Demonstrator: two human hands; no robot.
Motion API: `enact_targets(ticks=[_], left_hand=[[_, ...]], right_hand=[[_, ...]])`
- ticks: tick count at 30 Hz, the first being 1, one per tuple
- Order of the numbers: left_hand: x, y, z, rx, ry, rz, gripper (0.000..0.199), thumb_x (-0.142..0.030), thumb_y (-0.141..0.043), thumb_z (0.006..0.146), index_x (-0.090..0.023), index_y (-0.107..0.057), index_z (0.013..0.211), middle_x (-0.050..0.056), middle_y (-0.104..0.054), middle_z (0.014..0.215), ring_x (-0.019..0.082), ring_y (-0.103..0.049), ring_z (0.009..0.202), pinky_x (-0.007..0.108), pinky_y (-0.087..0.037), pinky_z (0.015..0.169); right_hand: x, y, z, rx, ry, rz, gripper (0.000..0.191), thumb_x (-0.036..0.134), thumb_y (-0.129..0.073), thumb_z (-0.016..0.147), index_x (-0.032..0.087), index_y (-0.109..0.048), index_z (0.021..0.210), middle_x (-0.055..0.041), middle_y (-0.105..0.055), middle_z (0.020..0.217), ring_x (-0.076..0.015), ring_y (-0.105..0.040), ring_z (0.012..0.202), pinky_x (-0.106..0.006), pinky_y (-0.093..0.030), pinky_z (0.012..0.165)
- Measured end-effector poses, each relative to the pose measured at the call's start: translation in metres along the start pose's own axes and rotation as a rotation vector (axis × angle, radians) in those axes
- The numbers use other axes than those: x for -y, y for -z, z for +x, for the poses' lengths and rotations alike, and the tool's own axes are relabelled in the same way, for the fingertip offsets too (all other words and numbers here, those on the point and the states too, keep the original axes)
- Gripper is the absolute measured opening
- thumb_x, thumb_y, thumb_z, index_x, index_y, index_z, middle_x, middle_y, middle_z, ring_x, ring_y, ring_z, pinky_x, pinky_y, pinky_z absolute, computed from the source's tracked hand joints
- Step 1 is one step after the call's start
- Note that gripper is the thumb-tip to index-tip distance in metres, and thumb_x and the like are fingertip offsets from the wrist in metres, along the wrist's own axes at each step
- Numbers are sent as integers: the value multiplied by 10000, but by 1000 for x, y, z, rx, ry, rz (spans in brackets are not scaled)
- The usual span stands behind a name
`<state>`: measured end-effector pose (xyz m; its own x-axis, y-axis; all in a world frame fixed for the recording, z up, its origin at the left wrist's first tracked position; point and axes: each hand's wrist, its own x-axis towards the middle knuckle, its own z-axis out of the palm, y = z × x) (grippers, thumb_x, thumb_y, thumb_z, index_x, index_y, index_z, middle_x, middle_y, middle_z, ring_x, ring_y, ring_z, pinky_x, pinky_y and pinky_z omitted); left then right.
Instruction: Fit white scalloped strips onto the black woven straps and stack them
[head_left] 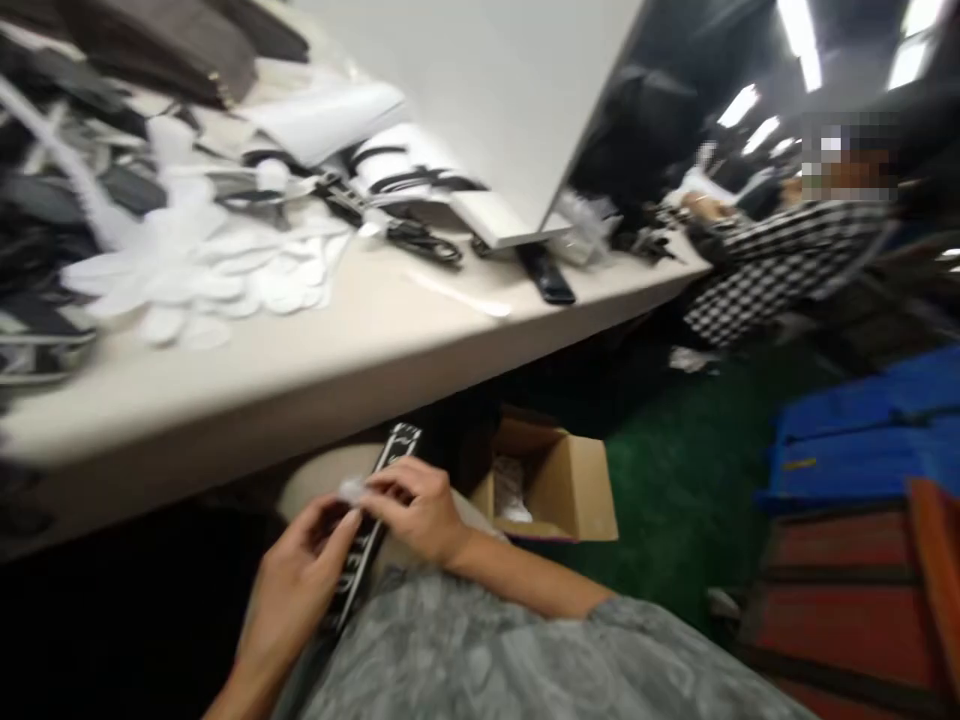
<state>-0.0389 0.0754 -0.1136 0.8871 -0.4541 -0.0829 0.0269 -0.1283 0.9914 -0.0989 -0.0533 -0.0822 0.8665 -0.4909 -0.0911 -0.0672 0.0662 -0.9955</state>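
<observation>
Pinching from two sides, the left hand (300, 568) and the right hand (421, 514) bring their thumbs and fingertips together on a small translucent whitish piece (352, 489). It lies at one o'clock from the left hand and at ten o'clock from the right; its exact form is too blurred to tell. Below the hands, a long flat black strap with white lettering (358, 566) runs from one o'clock to seven o'clock, over a pale beige surface (315, 478) which I cannot identify surely.

The small piece is probably very light, and perhaps slippery if it is plastic film; it seems best to take it by its edges with fingertips only, without strong squeezing. The strap looks flexible but rather firm, so its two long edges should give a secure hold.

At three o'clock from the hands stands an open brown cardboard box (592, 490). At eleven o'clock, on the off-white counter (375, 325), is a heap of flat white rounded pieces (202, 265). Far at two o'clock sits another person in black-and-white checked clothing (784, 255).
</observation>
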Motion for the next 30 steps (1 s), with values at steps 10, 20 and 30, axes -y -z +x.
enact_targets(ticks=[10,20,30], left_hand=[[-2,3,-2,-235,-201,228,231,-406,-651,911,-204,-758,941,20,-696,938,138,-637,824,229,-480,747],[-1,5,1,-253,176,-213,275,-458,-814,749,-213,-782,870,1,-720,796,140,-636,744,216,-484,713],[5,2,-6,-353,34,-179,133,-339,-778,820,-208,-779,846,-2,-698,808,139,-625,766,238,-482,757]], right_hand=[[-13,4,3,65,284,-365,87,234,-688,900,180,-695,833,-11,-621,815,-113,-584,713,-229,-465,645],[-9,-6,14,84,273,-470,74,227,-693,906,181,-683,849,-49,-651,1097,-117,-606,793,-253,-484,755],[-3,-6,30,263,196,-480,185,235,-703,896,184,-639,730,12,-641,791,-122,-602,761,-240,-448,746]])
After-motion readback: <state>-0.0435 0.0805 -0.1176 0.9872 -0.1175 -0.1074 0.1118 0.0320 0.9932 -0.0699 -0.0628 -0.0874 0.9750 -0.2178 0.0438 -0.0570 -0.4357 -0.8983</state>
